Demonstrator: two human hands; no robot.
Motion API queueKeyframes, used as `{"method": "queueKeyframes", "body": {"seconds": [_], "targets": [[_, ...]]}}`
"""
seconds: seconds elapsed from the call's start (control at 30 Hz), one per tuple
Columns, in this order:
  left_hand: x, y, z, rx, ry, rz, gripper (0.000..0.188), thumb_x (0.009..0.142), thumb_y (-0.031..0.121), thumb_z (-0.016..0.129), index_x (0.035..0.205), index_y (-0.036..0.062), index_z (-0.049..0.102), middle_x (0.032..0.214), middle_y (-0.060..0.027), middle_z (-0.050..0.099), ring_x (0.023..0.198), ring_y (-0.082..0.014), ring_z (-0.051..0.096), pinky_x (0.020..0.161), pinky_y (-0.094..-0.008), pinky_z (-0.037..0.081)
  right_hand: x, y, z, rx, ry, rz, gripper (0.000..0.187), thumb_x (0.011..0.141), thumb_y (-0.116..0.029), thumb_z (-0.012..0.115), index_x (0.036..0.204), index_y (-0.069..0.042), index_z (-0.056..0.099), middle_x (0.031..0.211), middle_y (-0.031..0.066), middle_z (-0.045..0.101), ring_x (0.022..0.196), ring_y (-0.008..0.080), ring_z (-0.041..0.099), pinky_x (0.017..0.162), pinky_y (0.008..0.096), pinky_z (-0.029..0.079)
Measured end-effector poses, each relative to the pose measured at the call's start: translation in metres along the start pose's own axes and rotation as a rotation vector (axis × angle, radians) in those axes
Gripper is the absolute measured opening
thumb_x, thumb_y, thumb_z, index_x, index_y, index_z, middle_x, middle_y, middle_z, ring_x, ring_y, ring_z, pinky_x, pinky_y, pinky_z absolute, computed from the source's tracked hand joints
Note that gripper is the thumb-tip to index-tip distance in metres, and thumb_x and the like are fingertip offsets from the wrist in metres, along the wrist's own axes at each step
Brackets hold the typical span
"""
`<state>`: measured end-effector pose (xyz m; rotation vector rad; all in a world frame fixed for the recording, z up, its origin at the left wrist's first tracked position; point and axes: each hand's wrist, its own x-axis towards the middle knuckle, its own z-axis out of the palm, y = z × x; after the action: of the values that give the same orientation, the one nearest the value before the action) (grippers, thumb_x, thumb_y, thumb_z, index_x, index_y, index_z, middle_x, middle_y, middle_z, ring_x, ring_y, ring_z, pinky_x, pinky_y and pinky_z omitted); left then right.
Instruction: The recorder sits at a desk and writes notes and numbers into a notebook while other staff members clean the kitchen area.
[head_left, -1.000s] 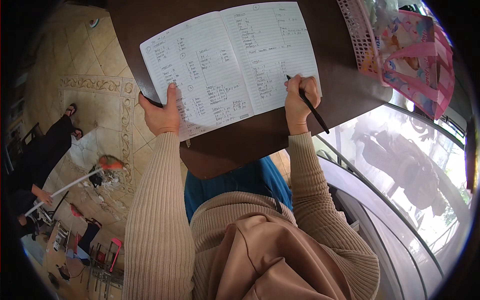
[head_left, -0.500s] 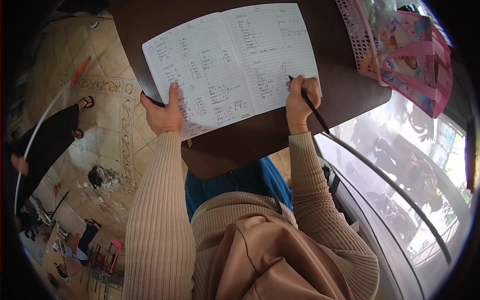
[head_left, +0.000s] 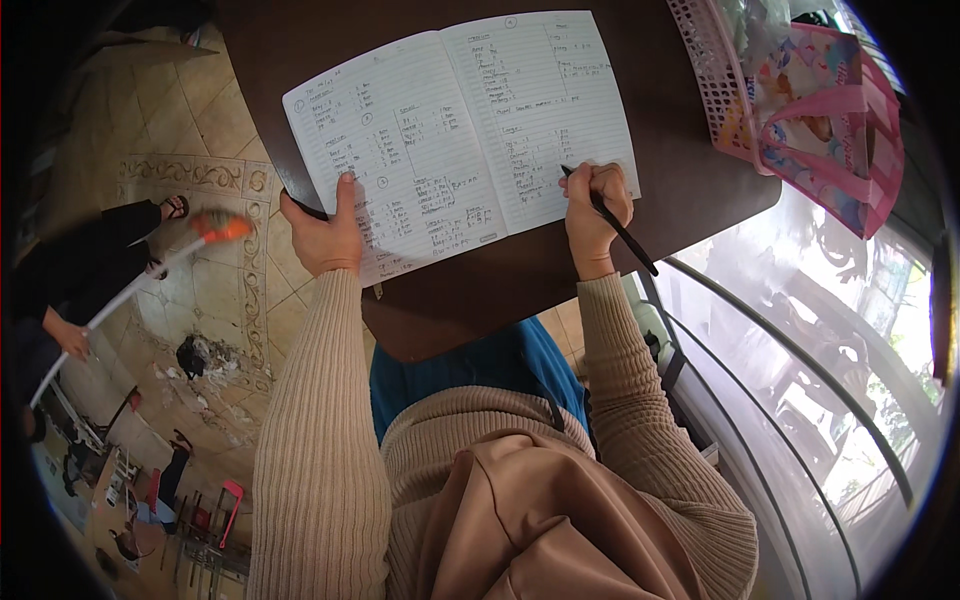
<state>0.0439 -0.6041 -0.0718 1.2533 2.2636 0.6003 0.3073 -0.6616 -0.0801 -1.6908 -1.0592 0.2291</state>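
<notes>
Though still at the notebook [head_left: 465, 145], pen [head_left: 628, 238] slightly lower than before

Dark brown, smooth-topped table [head_left: 450, 305], corners rounded off. There's a white lined-paper notebook [head_left: 470, 130] lying open on it, handwriting on both pages, its left side pretty close to the table's left edge. Pink perforated plastic basket [head_left: 714, 95] sits over by the right edge, well apart from the notebook.

Beige tiled floor [head_left: 190, 120] with a scroll-patterned border [head_left: 256, 290] lies left of the dark brown desk [head_left: 450, 312]; daylight glares at the far right.
</notes>
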Motion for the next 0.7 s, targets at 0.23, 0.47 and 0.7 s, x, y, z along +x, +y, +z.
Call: {"method": "queueKeyframes", "body": {"seconds": [0.23, 0.47, 0.7], "targets": [[-0.0015, 0.0059, -0.0028, -0.028, -0.034, -0.002, 0.084, 0.07, 0.052, 0.066, 0.128, 0.0011, 0.032, 0.11, -0.0184, 0.058, 0.101, -0.0322, 0.056, 0.085, -0.036, 0.043, -0.001, 0.0026, 0.0005, -0.085, 0.02, -0.026, 0.03, 0.069, 0.006, 0.063, 0.056, -0.005, 0.038, 0.057, 0.0051, 0.048, 0.045, 0.0147, 0.047, 0.043, 0.0267, 0.04], [-0.0016, 0.0043, -0.001, 0.01, -0.005, -0.005, 0.085, 0.069, 0.052, 0.067, 0.128, 0.0026, 0.032, 0.108, -0.0174, 0.059, 0.1, -0.0322, 0.057, 0.084, -0.0374, 0.044, -0.0012, 0.0053, 0.0004, -0.147, 0.027, -0.079, 0.03, 0.069, 0.005, 0.063, 0.056, -0.004, 0.038, 0.056, 0.0059, 0.048, 0.044, 0.0152, 0.045, 0.043, 0.0278, 0.038], [-0.0008, 0.0029, -0.0004, -0.024, -0.024, 0.005, 0.086, 0.068, 0.052, 0.066, 0.129, 0.0024, 0.032, 0.108, -0.0178, 0.059, 0.101, -0.0323, 0.057, 0.084, -0.0375, 0.044, -0.0009, 0.0011, -0.0008, -0.043, 0.019, 0.042, 0.03, 0.069, 0.006, 0.062, 0.055, -0.005, 0.038, 0.057, 0.0049, 0.049, 0.045, 0.0151, 0.049, 0.044, 0.0267, 0.041]]}}
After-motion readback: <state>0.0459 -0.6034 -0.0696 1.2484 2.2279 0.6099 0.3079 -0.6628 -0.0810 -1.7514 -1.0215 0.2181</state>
